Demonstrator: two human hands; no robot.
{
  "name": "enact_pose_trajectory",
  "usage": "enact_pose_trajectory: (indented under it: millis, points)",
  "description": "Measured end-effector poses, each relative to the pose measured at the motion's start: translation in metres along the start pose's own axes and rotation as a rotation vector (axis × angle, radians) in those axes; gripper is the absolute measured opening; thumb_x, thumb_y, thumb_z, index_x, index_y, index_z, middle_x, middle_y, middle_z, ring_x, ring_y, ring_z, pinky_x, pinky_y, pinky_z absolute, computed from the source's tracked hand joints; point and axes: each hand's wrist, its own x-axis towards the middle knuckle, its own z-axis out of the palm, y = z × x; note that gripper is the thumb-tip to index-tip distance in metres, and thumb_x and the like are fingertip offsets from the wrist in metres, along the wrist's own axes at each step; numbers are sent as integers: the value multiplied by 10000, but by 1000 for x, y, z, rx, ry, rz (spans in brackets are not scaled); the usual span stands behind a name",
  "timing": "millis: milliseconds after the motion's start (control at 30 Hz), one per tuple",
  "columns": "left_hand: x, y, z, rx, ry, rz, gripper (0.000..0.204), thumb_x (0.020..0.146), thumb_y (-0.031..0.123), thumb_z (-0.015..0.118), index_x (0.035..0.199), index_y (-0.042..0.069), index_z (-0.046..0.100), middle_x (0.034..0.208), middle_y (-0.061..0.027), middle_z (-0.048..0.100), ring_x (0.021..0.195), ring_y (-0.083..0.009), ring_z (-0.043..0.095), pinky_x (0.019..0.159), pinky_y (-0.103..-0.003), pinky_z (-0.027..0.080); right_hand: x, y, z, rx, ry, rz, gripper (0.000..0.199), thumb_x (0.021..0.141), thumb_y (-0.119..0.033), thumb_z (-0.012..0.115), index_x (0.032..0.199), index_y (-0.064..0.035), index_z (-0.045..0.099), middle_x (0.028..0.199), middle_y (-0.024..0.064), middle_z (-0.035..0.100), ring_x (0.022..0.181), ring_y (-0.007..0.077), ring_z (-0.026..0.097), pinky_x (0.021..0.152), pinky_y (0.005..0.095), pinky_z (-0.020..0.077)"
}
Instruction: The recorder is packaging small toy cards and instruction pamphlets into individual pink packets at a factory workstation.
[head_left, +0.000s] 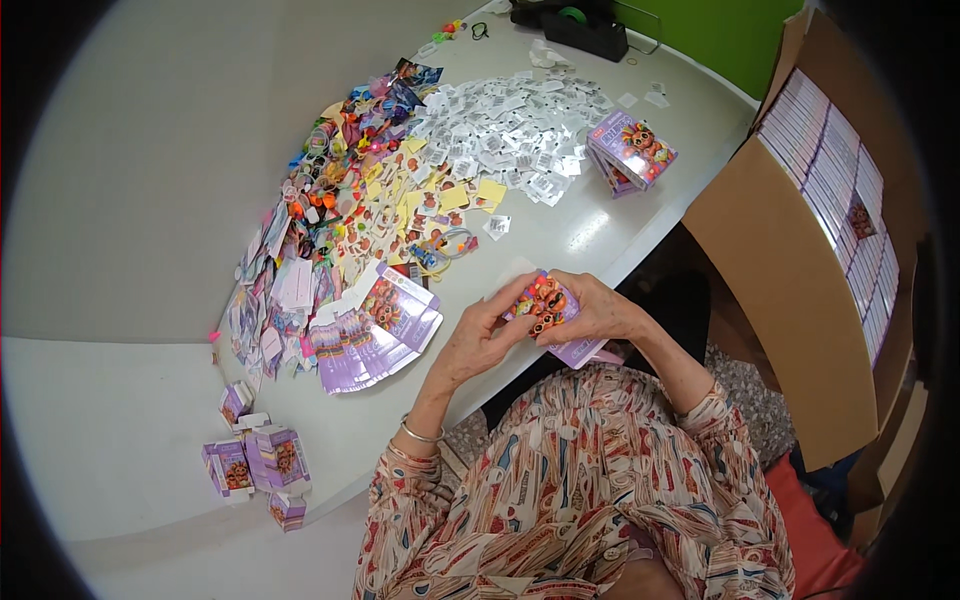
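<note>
Evidently your left hand [478, 340] and right hand [592, 315] both clasp the small purple carton [548, 305]; light, crushable card; hold its edges gently.

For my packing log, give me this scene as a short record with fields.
left hand: left hand grips the small purple box
right hand: right hand holds the same box
flat cartons: purple stack on the white table
folded boxes: group at the table's near edge
white tags: heap
cardboard carton: holds purple packs
</note>
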Motion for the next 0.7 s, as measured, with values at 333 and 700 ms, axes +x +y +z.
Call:
enact_pose_trajectory:
  millis: [333, 700]
  points:
    - [-3, 17, 31, 306, 360, 172, 409, 937, 90, 548, 1338, 27, 500, 1231, -179, 589, 1061, -309, 604, 887, -354, 482, 0, 5, -4, -22, 61, -48, 465, 689, -256, 827, 1002, -13, 584, 846, 77, 668, 764, 145, 615, 724, 292, 498]
    - [2, 15, 16, -441, 381, -175, 264, 908, 72, 628, 1151, -30, 648, 975, -49, 688, 829, -64, 601, 753, -207, 481, -3, 3, -5, -117, 6, 1, 505, 667, -298, 834, 987, -6, 575, 832, 100, 669, 751, 182, 638, 703, 307, 508]
